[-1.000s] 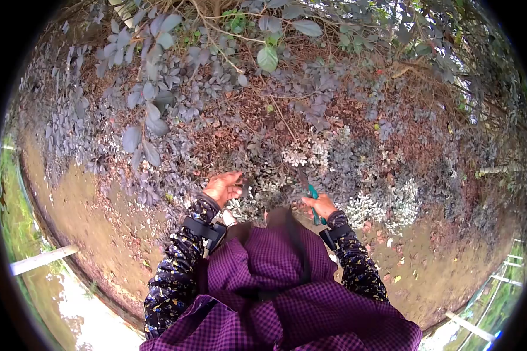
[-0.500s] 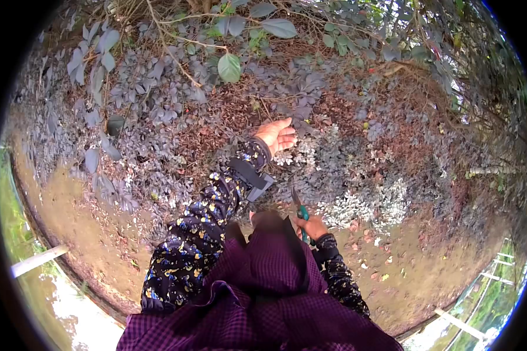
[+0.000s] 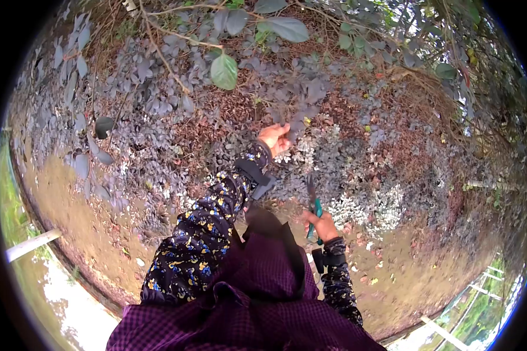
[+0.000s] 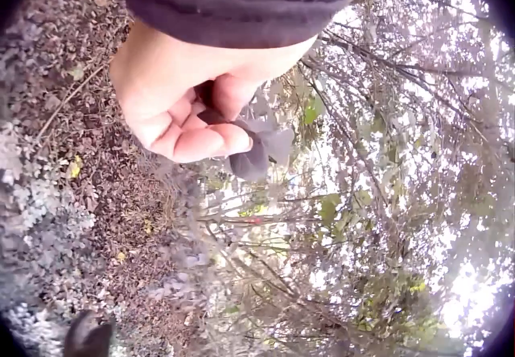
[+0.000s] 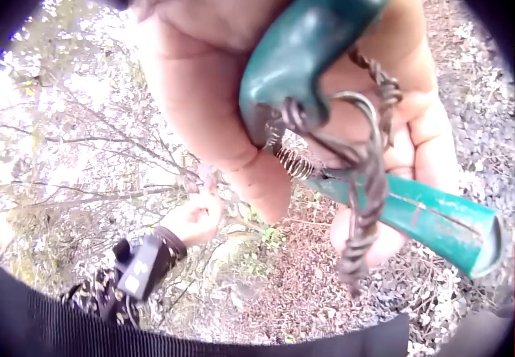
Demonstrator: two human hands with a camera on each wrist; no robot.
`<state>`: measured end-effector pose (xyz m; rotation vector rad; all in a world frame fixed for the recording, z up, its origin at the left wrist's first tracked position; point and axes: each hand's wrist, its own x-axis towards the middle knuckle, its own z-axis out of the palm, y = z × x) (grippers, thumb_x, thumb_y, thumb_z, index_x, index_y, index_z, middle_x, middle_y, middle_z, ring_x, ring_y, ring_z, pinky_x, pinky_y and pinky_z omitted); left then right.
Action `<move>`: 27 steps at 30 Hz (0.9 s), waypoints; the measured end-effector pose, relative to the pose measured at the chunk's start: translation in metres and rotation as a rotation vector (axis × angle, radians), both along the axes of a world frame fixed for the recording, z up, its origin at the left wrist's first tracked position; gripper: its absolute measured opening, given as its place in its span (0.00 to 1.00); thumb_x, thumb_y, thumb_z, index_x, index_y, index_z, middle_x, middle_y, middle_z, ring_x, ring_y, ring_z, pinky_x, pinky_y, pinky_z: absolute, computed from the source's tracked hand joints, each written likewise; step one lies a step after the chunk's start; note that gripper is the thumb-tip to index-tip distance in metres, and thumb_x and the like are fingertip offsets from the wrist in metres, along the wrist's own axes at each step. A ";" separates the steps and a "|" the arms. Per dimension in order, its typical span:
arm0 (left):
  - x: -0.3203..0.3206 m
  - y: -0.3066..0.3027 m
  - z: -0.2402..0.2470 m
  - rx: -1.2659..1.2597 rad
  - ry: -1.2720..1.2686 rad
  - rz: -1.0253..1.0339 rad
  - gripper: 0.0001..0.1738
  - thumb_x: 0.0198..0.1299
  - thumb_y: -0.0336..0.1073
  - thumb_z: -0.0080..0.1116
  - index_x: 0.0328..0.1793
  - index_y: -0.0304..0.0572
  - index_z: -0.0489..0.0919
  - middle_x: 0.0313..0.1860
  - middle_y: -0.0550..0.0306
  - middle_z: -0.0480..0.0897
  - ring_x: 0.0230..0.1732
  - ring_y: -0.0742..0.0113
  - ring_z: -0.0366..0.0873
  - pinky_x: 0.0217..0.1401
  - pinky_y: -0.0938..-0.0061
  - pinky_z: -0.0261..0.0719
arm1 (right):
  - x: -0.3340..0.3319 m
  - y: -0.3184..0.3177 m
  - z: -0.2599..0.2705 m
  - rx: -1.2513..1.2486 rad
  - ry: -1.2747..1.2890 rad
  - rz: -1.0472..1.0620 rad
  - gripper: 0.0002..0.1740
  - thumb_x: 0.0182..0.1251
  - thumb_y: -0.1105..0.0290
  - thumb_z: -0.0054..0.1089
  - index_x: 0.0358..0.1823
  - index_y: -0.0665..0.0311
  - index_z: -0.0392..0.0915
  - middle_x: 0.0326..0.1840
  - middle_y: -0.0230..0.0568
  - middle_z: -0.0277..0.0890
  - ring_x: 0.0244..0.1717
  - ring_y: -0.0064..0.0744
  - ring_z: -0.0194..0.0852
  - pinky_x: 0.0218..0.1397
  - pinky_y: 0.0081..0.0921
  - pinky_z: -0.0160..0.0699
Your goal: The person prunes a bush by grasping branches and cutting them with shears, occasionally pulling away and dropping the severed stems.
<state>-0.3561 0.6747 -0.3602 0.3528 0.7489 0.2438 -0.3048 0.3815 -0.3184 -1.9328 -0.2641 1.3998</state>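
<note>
My left hand [image 3: 273, 139] reaches forward over the low shrubs. In the left wrist view, its thumb and fingers pinch a sprig of dark purple leaves [image 4: 253, 154]. Nearer my body, my right hand [image 3: 323, 226] grips a pair of pruning shears [image 3: 317, 207] with teal-green handles, the dark blades pointing away from me. The right wrist view shows the fingers wrapped about the handles, with a coil spring [image 5: 294, 164] between them and a rusty twisted wire [image 5: 370, 204] hanging from them.
Purple-leaved branches [image 3: 287, 29] hang at the top, one with a green leaf [image 3: 224, 71]. Pale-leaved shrubs [image 3: 372, 207] grow beside the right hand. Dry brown leaves cover the ground behind, and bare soil [image 3: 404, 275] lies in front. A purple checked garment [image 3: 246, 322] covers my lap.
My left hand has moved forward and right, away from my body, and its fingers have closed on the sprig. The right hand keeps its hold on the shears, close to my body.
</note>
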 end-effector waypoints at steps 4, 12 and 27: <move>-0.075 -0.005 -0.032 -0.036 0.142 0.015 0.10 0.56 0.33 0.63 0.40 0.44 0.72 0.22 0.60 0.75 0.15 0.70 0.68 0.20 0.75 0.70 | 0.023 0.046 0.020 0.069 -0.058 0.078 0.14 0.60 0.63 0.59 0.28 0.68 0.74 0.18 0.36 0.74 0.20 0.26 0.72 0.26 0.24 0.71; -0.156 -0.019 -0.039 0.077 0.265 0.178 0.06 0.58 0.34 0.61 0.36 0.42 0.77 0.23 0.62 0.76 0.12 0.73 0.65 0.15 0.76 0.65 | 0.029 0.175 0.051 0.153 -0.107 0.573 0.17 0.60 0.60 0.60 0.25 0.67 0.72 0.16 0.35 0.71 0.16 0.24 0.68 0.23 0.23 0.68; -0.163 -0.030 -0.029 0.219 0.367 0.200 0.12 0.58 0.36 0.61 0.44 0.38 0.79 0.20 0.63 0.77 0.11 0.76 0.69 0.13 0.79 0.68 | 0.001 0.284 0.017 -0.035 -0.460 1.106 0.30 0.53 0.45 0.61 0.19 0.71 0.74 0.19 0.45 0.72 0.22 0.35 0.67 0.33 0.36 0.67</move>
